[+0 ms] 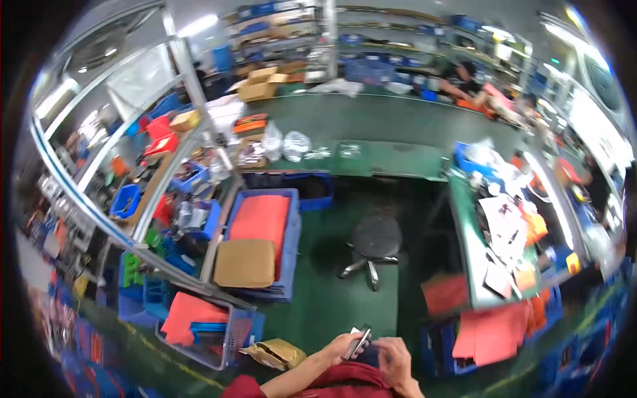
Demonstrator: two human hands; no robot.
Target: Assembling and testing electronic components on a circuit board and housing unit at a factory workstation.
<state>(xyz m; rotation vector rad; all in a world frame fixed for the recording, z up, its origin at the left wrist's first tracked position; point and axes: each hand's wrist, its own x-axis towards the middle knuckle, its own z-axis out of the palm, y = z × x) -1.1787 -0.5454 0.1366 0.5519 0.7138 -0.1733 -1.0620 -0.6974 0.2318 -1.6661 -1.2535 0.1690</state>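
Low in front of my body, my left hand (338,347) is closed around a small dark, flat handheld device with a light edge, which looks like a phone (362,338). Just to its right is my right hand (396,358), its fingers loosely bent and somewhat blurred. No object shows in it, and it seems apart from the device. Left of my left forearm lies a crumpled tan package (275,353). Dark red sleeves cover my upper arms.
Ahead stands a wheeled stool (376,237) on the green floor. Left of it, a blue bin (296,229) holds red sheets and a cardboard piece (244,263). A cluttered green bench (469,232) runs along the right. Across the far worktable (391,119) sits another person (461,83).
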